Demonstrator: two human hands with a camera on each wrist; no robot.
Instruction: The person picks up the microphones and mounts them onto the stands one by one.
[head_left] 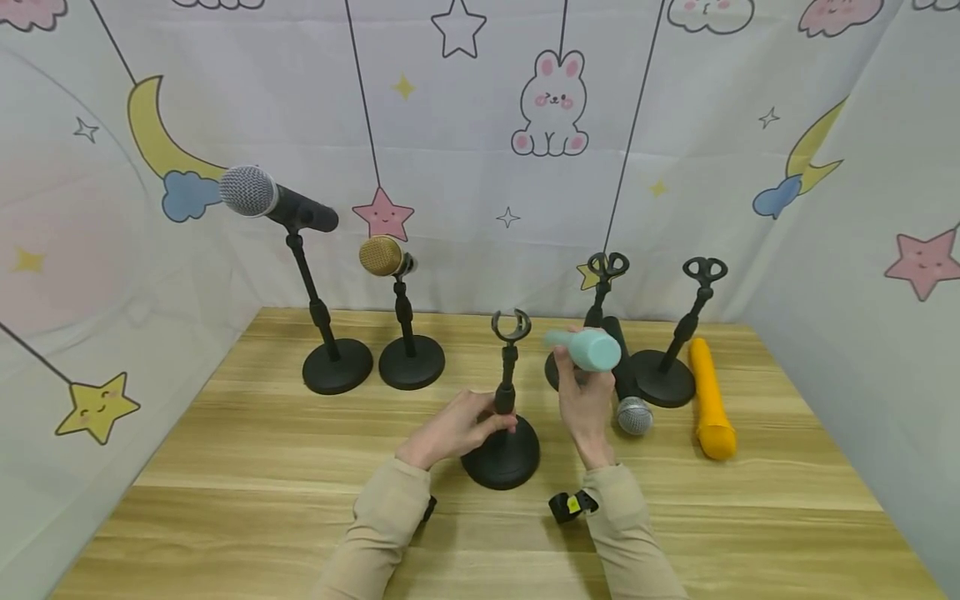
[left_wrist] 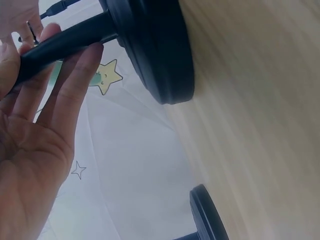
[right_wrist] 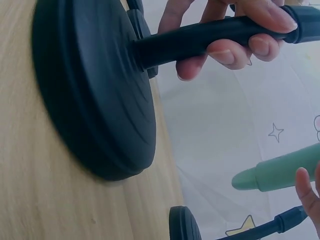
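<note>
In the head view my left hand (head_left: 461,427) grips the lower pole of a black desktop microphone stand (head_left: 504,460) at the middle of the table. Its C-shaped clip (head_left: 512,325) holds nothing. The left wrist view shows the fingers (left_wrist: 80,90) around the pole, and the base appears to touch or nearly touch the wood. To the right of that stand, my right hand (head_left: 587,412) holds a mint-green microphone (head_left: 597,350), raised above the table with its thick end toward me. In the right wrist view the microphone's thin end (right_wrist: 245,179) points left.
At the back left, a silver-headed black microphone (head_left: 251,192) and a gold one (head_left: 382,255) sit on stands. Two stands with bare clips (head_left: 609,265) (head_left: 705,269) rise at the back right. A black microphone (head_left: 634,415) and an orange microphone (head_left: 712,408) lie near them. A patterned curtain (head_left: 465,183) hangs behind.
</note>
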